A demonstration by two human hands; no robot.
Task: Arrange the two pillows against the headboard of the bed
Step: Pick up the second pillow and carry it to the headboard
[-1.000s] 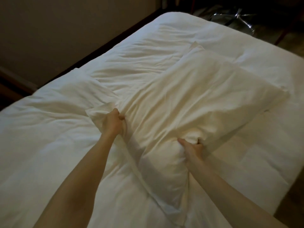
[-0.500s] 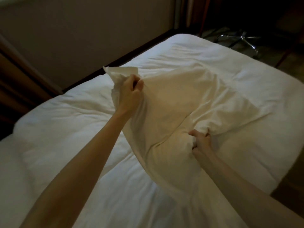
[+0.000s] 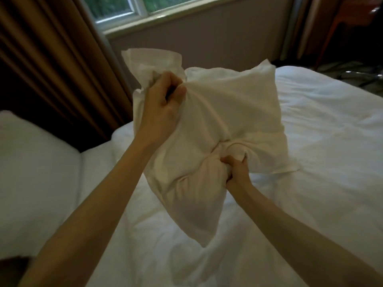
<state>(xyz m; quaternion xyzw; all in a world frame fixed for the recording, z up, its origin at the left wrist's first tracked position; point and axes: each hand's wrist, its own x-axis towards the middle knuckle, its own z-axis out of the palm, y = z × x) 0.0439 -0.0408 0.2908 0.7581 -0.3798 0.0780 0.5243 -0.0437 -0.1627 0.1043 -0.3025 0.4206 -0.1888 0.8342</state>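
Note:
A cream-white pillow (image 3: 223, 112) is lifted upright above the bed (image 3: 321, 162), only its lower right corner touching the duvet. My left hand (image 3: 161, 100) is clenched on the loose open end of its case at the upper left. My right hand (image 3: 236, 168) grips a bunch of fabric lower down, near the pillow's middle. A second white pillow (image 3: 35, 172) lies at the left edge of the view, partly cut off. No headboard is visible.
Brown curtains (image 3: 51, 59) hang at the back left, beside a window (image 3: 128, 9) over a grey wall. Dark floor with a metal chair base (image 3: 360, 75) shows beyond the bed's far right corner. The white duvet is wrinkled.
The pillow has been raised off the duvet and swung upright toward the left. My left hand rose high with the case end. The view turned left, bringing the window, the curtains and the second pillow into sight.

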